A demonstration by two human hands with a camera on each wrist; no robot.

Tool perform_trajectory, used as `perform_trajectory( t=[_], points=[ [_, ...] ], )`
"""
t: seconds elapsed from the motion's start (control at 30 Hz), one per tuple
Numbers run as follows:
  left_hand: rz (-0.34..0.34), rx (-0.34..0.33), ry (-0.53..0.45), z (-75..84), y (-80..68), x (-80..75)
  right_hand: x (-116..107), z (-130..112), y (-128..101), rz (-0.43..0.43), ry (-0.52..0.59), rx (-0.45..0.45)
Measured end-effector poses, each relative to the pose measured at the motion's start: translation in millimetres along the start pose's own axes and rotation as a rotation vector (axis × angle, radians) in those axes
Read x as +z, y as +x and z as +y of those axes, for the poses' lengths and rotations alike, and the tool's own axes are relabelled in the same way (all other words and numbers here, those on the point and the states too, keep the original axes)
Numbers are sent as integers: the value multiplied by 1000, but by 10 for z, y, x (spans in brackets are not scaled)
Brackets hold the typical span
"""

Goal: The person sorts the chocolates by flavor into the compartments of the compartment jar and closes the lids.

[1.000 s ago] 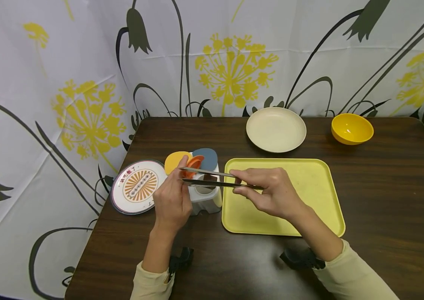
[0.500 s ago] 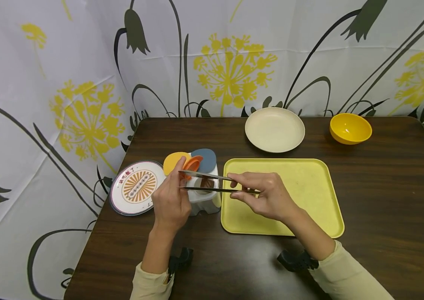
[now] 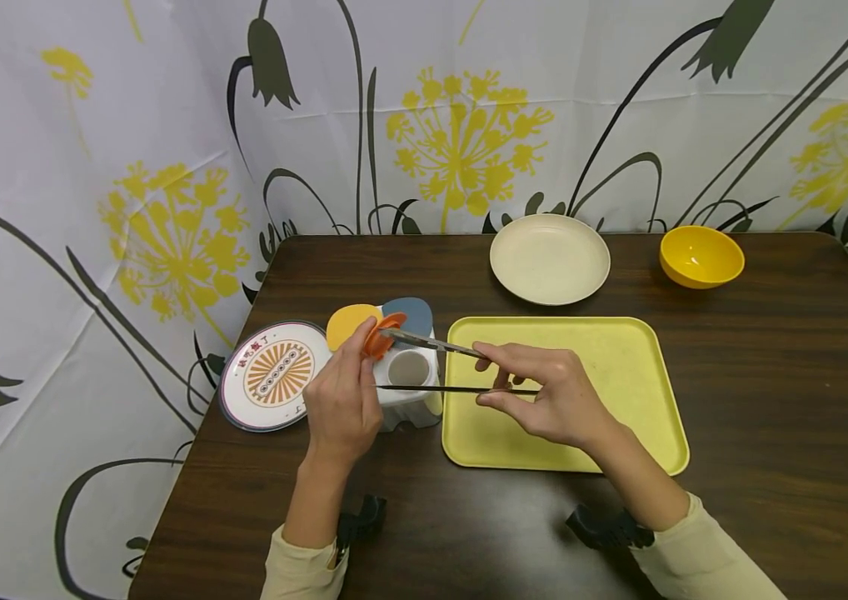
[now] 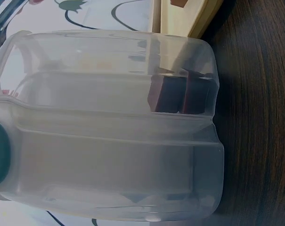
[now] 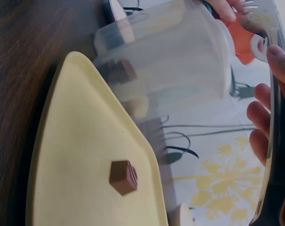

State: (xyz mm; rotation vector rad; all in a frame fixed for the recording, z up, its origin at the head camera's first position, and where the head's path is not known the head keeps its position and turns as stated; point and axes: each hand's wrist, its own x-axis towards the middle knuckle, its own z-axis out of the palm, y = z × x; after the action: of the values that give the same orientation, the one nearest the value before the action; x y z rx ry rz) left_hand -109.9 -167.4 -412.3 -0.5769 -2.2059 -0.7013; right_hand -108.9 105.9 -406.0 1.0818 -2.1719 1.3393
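My left hand pinches the raised orange lid of a box with several compartments and coloured lids. My right hand holds metal tongs by their arms between thumb and fingers, above the box. Their tips are spread wide with nothing between them, the far one overlapping the lid. Below lies the round opening. Through the translucent wall, the left wrist view shows dark brown blocks at the bottom. One brown cube sits on the yellow tray, hidden by my right hand in the head view.
The tray stands directly right of the box. A patterned round plate lies on its left. Toward the back edge are a cream plate and a yellow bowl. Behind the table hangs a flowered curtain.
The brown block that showed between the tongs over the opening is gone from them. The tongs have spread wider, and my right hand has shifted slightly right. The left hand stays at the lid.
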Motion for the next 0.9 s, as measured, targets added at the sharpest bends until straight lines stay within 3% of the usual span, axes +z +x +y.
perform_trajectory(
  t=[0.13, 0.57, 0.9],
  points=[
    [-1, -3, -10, 5, 7, -7, -116, -12, -74, -12, -26, 46],
    [-10, -9, -22, 10, 3, -5, -556, 99, -427, -130, -276, 209],
    [22, 11, -27, 10, 8, 9, -625, 217, -664, -283, -409, 374]
  ],
)
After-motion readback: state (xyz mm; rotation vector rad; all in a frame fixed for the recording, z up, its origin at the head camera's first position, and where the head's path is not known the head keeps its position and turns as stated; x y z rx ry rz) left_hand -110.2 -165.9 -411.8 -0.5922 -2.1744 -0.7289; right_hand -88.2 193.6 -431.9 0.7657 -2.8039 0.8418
